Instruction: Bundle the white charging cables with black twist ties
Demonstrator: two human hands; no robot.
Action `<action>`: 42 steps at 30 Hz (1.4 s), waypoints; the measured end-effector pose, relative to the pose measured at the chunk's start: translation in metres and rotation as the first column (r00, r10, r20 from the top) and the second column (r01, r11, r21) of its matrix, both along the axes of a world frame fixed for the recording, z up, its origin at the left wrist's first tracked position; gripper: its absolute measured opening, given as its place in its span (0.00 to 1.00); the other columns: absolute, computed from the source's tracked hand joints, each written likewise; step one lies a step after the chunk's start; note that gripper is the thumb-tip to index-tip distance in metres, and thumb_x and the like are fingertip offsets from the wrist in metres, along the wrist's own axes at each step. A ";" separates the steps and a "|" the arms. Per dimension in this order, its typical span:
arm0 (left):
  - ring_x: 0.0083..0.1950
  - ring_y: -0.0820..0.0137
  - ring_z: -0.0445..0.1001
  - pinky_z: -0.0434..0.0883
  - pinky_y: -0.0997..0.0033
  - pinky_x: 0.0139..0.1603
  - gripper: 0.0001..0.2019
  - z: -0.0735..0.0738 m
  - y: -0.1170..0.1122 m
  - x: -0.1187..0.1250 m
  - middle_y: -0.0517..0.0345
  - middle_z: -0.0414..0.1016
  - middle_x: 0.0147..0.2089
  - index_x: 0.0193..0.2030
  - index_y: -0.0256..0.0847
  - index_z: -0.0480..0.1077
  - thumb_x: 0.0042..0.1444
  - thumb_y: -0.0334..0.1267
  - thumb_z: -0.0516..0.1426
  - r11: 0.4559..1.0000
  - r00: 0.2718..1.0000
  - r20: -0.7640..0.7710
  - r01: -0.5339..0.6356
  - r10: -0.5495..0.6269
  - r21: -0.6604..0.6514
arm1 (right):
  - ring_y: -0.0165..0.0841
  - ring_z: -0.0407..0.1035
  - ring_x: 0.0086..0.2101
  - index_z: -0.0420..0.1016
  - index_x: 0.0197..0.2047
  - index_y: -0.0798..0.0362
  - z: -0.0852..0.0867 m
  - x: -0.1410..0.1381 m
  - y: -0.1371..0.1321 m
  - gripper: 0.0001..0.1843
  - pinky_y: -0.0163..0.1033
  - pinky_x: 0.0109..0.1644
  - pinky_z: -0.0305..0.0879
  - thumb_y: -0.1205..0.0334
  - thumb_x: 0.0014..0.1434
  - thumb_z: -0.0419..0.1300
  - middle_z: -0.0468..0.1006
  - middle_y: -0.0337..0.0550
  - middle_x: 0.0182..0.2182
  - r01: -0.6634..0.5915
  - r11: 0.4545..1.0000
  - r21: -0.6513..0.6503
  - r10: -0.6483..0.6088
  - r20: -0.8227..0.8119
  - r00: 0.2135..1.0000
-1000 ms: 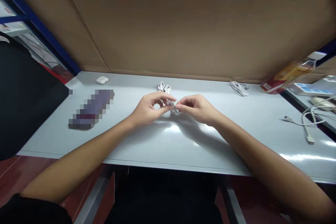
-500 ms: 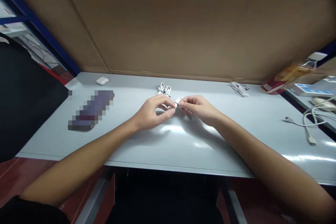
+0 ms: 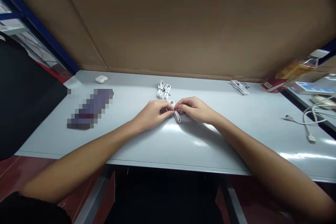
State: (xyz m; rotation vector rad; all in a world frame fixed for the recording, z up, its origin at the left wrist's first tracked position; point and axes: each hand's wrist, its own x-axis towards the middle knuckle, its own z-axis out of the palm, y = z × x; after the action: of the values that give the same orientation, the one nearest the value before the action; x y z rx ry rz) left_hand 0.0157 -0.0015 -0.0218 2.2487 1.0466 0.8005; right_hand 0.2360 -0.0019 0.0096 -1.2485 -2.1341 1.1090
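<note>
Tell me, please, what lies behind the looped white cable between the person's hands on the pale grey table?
Two white cable bundles lie behind it on the table, before a brown cardboard panel. The left hand and right hand cover part of the loop.
</note>
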 end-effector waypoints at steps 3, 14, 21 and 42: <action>0.36 0.68 0.75 0.69 0.68 0.40 0.09 -0.001 -0.001 0.001 0.58 0.81 0.37 0.39 0.43 0.79 0.65 0.41 0.58 0.999 0.999 -0.026 -0.017 0.018 0.050 | 0.30 0.66 0.28 0.82 0.38 0.53 0.003 0.004 0.002 0.12 0.36 0.34 0.60 0.60 0.60 0.56 0.78 0.39 0.30 -0.027 0.999 -0.026 0.028 0.003 1.000; 0.43 0.64 0.77 0.70 0.64 0.46 0.09 -0.004 0.000 0.001 0.55 0.80 0.42 0.44 0.42 0.76 0.69 0.37 0.54 0.983 0.993 -0.116 0.020 0.002 0.185 | 0.33 0.70 0.31 0.79 0.36 0.53 0.000 0.000 -0.003 0.11 0.37 0.36 0.60 0.62 0.65 0.57 0.81 0.43 0.33 -0.023 0.983 0.180 -0.004 0.149 0.989; 0.38 0.67 0.75 0.70 0.67 0.42 0.10 -0.003 0.002 0.004 0.57 0.79 0.40 0.44 0.42 0.75 0.68 0.41 0.55 0.999 1.000 -0.025 0.006 -0.005 0.045 | 0.32 0.64 0.30 0.70 0.32 0.52 -0.005 -0.003 -0.003 0.10 0.37 0.35 0.57 0.63 0.66 0.54 0.75 0.43 0.33 -0.130 0.937 0.323 0.033 0.289 0.957; 0.36 0.69 0.73 0.68 0.70 0.35 0.13 0.006 0.004 0.000 0.56 0.79 0.38 0.41 0.39 0.76 0.64 0.47 0.57 0.974 0.992 0.080 -0.075 0.094 -0.214 | 0.28 0.66 0.25 0.67 0.24 0.53 -0.005 -0.004 0.004 0.05 0.34 0.26 0.59 0.68 0.47 0.60 0.75 0.44 0.27 0.215 0.793 -0.570 -0.488 -0.383 0.785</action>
State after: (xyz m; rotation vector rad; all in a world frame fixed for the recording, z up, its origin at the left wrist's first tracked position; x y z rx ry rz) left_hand 0.0155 0.0026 -0.0162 1.9843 1.1351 0.7800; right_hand 0.2321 0.0025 0.0051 -1.3066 -1.1664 1.6474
